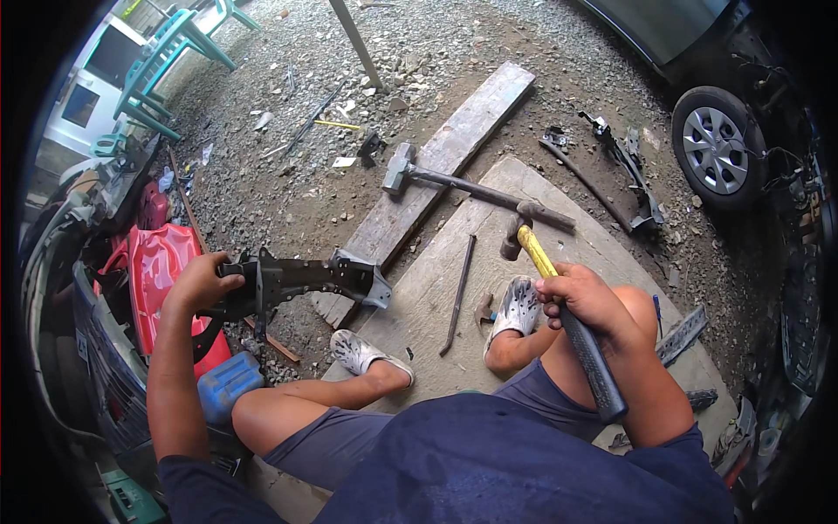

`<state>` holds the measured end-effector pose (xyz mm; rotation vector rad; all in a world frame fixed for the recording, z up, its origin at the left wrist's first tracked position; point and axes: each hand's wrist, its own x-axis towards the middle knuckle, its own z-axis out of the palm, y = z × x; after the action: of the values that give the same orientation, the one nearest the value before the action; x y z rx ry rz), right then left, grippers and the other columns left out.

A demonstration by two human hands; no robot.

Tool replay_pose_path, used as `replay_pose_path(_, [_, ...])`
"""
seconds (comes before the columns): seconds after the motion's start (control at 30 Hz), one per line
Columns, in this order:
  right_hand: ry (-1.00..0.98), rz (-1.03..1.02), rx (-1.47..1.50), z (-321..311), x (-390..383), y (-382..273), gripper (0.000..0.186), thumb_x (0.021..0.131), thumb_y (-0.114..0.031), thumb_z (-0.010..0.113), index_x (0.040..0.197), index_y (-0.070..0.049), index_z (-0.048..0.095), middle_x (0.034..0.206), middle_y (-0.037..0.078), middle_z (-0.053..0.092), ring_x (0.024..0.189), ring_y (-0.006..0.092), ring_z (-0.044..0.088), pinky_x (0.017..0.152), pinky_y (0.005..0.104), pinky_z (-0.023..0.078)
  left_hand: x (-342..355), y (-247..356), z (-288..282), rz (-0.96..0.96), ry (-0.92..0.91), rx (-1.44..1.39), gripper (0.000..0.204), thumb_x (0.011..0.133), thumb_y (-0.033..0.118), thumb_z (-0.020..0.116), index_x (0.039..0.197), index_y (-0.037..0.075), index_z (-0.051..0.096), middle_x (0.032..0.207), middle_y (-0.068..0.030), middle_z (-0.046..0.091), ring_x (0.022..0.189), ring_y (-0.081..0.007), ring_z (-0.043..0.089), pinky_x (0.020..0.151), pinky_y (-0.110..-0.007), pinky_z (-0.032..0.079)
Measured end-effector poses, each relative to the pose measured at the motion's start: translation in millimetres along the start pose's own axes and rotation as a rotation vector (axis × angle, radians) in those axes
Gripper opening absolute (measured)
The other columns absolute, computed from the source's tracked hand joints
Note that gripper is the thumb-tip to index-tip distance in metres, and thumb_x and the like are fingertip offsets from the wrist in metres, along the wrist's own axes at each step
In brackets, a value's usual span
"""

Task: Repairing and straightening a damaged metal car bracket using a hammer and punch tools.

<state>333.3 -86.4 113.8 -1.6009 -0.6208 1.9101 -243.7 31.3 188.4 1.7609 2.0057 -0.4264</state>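
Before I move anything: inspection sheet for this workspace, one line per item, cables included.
Surface: pale slab, gritty.
Job's things: dark metal bracket and yellow-and-black hammer, both held up.
Clutter: sledgehammer across plank, handle reaching the slab; loose rod near the shoes.
Hands: left hand grips bracket; right hand grips hammer.
Cables: cannot tell, right edge too dark.
Surroundings: gravel, car wheel, teal chair.
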Motion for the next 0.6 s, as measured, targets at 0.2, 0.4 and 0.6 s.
replay_pose_path(0.2, [-0.036,-0.035,0.026,8,13,-6,0.023,0.099,-0.014,0.069,0.109,0.003,0.057,0.074,0.003,0.058,0.061,0.0096,0.056,0.050,0.0253,0.049,29,-67,-3,-0.160,0.021,-0.019,0.054,0.100,0.035,0.075,0.130,-0.009,0.065,0.115,-0.0267,0.076,0.107,-0.0350,0.076,0.092,-0.045,0.057])
replay_pose_path(0.4, [-0.028,0.004,-0.011,27,27,-16,0.022,0.098,-0.014,0.069,0.108,0.003,0.057,0.077,0.002,0.058,0.063,0.0094,0.056,0.051,0.0260,0.050,71,-109,3,-0.334,-0.010,0.094,0.060,0.105,0.047,0.063,0.124,-0.011,0.069,0.113,-0.0299,0.075,0.106,-0.0397,0.075,0.092,-0.049,0.056])
replay_pose_path(0.6, [-0.065,0.040,-0.042,44,39,-27,0.022,0.097,-0.014,0.070,0.106,0.002,0.057,0.079,0.002,0.057,0.063,0.0095,0.056,0.051,0.0269,0.050,119,-121,-9,-0.360,-0.103,0.141,0.061,0.106,0.049,0.060,0.112,-0.010,0.074,0.098,-0.0252,0.073,0.085,-0.0355,0.075,0.075,-0.048,0.057])
